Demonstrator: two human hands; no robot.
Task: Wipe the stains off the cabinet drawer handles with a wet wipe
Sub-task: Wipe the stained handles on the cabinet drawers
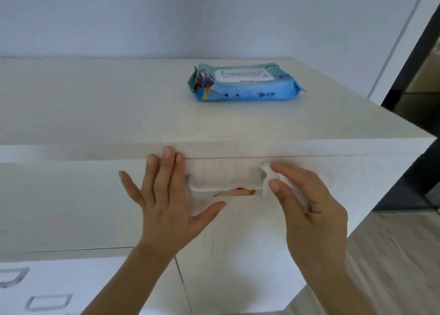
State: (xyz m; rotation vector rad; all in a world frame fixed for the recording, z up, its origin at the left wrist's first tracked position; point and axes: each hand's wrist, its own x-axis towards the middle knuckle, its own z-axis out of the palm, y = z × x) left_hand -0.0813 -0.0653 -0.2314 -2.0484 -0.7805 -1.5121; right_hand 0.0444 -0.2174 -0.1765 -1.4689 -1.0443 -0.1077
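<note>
Handle point(226, 188) stained orange; right hand point(309, 210) pinches wipe point(269, 171) beside it, left hand point(166, 195) flat, open.

blue wipes pack point(245, 82) lies on white cabinet point(95, 105).

The left hand point(166, 202) lies flat on the drawer front point(71, 202), beside the handle point(226, 187). The right hand point(307, 207) pinches a wet wipe point(270, 173) at the handle's right end. An orange-red stain point(238, 191), perhaps sauce, marks its lower lip.
</note>
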